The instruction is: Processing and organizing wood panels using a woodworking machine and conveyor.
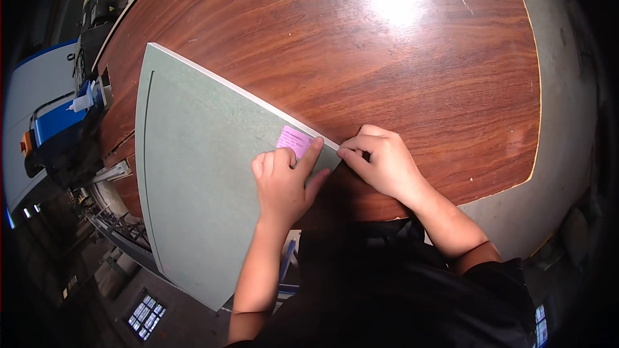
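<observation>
A flat grey-green board (200, 154) with a pale edge lies at a slant on the brown wood-grain table, and a narrow dark groove runs along its left side. Near its right corner is a pink label (294, 140) with small print. My left hand (284, 183) rests on the board beside this label, index finger and thumb stretched apart, the other fingers curled, nothing seen in its grip. At the board's right corner, my right hand (383, 162) is closed in a pinch, its thumb and fingertips on the edge. Anything thin between those fingertips is too small to make out.
The wood-grain table (419, 77) extends far and right, with a lighter worn rim. A motor (100, 5) stands at the far left. Below it are a blue machine part (58, 119) and a small white bottle (82, 102). Grey floor (567, 90) shows at right.
</observation>
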The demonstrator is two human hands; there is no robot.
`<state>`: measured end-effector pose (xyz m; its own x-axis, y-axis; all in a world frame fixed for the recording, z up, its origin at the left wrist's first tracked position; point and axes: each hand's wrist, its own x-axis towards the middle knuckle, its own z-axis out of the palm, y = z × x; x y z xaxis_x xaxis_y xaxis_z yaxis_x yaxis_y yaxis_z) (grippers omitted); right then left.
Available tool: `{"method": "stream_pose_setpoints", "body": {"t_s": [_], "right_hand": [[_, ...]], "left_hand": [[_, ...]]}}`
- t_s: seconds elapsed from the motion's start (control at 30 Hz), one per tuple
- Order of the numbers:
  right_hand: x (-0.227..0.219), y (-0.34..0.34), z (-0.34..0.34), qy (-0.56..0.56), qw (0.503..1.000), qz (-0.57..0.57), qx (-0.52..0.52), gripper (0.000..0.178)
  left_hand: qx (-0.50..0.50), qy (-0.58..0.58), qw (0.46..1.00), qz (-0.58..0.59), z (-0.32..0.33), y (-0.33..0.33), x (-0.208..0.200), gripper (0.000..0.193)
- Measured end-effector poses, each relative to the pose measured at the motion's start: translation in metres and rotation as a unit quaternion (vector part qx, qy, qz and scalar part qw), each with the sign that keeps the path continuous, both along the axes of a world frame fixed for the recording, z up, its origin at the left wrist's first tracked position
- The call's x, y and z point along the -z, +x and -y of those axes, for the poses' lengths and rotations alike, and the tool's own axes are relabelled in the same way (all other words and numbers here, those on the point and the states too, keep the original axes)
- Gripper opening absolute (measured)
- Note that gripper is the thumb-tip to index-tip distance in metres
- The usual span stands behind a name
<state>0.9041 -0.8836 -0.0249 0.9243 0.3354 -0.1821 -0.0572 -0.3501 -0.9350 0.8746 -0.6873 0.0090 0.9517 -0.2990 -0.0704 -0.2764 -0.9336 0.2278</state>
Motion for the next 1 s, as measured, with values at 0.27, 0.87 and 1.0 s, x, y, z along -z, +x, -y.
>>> {"method": "stream_pose_setpoints", "body": {"t_s": [0.27,0.87,1.0], "right_hand": [[-0.006,-0.003,-0.007,-0.058,0.997,-0.015,0.038,0.009],[-0.008,-0.003,-0.018,-0.106,0.993,0.011,0.055,0.01],[-0.011,-0.006,-0.018,-0.106,0.993,0.017,0.052,0.01]], "left_hand": [[-0.133,-0.103,0.977,0.13,-0.082,0.068,0.002,0.042],[-0.376,-0.208,0.902,0.033,-0.277,0.267,0.054,0.026],[-0.38,-0.254,0.889,0.038,-0.277,0.265,0.056,0.023]]}}
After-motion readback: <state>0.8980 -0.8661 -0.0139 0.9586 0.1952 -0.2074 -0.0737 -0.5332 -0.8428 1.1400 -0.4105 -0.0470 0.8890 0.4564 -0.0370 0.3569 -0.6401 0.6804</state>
